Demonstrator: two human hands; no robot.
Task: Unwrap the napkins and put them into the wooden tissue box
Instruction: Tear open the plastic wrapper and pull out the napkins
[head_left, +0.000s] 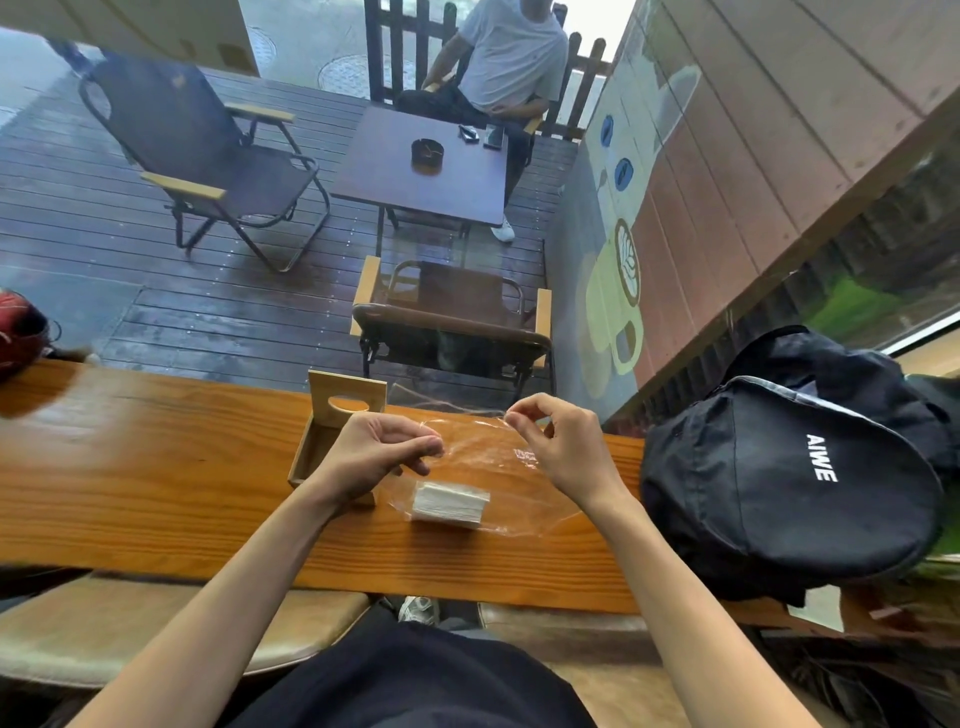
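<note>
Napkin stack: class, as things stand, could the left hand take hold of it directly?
Probably not yet. The napkin stack lies inside the clear plastic wrap, which the left hand and right hand are pinching above it.

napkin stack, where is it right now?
In the head view the napkin stack lies centre on the wooden counter, inside the clear plastic wrap that both hands are pulling open, just right of the wooden tissue box.
</note>
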